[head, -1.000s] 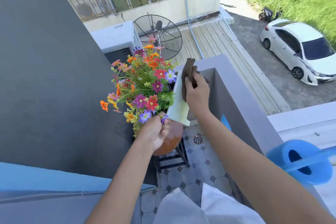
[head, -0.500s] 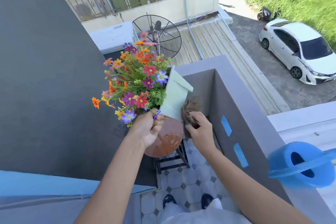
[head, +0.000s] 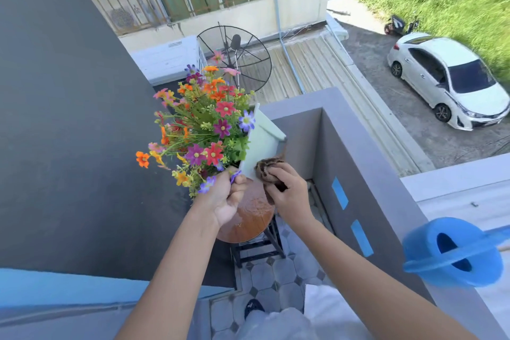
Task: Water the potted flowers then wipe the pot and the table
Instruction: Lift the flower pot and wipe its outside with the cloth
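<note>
A pale green square pot (head: 262, 141) full of colourful flowers (head: 204, 124) is tilted and lifted above a small round wooden table (head: 249, 219). My left hand (head: 230, 193) grips the pot's near rim among the flowers. My right hand (head: 287, 190) presses a brown cloth (head: 266, 170) against the pot's lower side. The tabletop looks wet and shiny.
A blue watering can (head: 452, 252) rests on the grey balcony parapet (head: 367, 152) at the right. A dark wall (head: 69, 119) closes the left side. The tiled balcony floor (head: 276, 276) is narrow; the table's black frame (head: 256, 248) stands on it. My shoe (head: 252, 308) shows below.
My right hand with the cloth has moved down from the pot's top edge to its lower side. The pot has tilted further and shifted slightly.
</note>
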The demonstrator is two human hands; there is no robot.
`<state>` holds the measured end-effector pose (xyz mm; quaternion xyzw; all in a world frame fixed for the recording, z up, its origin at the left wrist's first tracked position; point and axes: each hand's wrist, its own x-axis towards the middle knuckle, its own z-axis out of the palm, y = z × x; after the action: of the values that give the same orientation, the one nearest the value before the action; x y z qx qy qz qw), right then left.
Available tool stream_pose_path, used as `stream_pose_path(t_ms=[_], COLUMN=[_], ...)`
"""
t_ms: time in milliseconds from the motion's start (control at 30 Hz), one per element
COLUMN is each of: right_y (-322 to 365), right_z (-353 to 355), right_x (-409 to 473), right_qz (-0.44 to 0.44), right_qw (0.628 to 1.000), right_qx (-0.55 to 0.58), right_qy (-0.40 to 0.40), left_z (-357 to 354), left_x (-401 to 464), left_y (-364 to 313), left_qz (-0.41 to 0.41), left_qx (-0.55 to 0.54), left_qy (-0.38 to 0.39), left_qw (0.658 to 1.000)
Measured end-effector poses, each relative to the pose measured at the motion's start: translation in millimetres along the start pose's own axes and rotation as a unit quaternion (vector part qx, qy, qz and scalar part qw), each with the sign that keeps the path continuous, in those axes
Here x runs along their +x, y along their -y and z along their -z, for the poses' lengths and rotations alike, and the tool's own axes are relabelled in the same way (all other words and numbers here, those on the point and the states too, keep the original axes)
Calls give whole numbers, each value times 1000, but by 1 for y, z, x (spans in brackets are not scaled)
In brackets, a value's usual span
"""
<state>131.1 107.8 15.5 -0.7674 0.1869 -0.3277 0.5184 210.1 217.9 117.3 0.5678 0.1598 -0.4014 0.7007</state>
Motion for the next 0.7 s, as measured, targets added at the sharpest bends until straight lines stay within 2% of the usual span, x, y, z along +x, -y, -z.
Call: stream_pose_path(t_ms=[67,133,300,433,567,700], right_y=[-10,-5,45,57,46,8], right_z=[5,3,-10,-3,15,24], right_x=[-4,-5,8,34,78,88], right_qz=[-65,-92,-43,-48,-40,-130], right_qw=[998,995,993,985,987,982], right_qx=[8,27,104,136,76,17], right_qy=[-5,-2,-32,-97,-134,-136], left_z=[4,5,-6,-6,-4,0], left_x=[-3,-4,-8,-8,-14,-22], left_y=[0,0,5,4,5,6], left_qz=[-1,-6,-29,-37,-47,-61], left_qx=[11,19,28,47,85,102], left_qy=[4,-2,-4,-6,12,26], left_qw=[1000,1000,999,998,995,993])
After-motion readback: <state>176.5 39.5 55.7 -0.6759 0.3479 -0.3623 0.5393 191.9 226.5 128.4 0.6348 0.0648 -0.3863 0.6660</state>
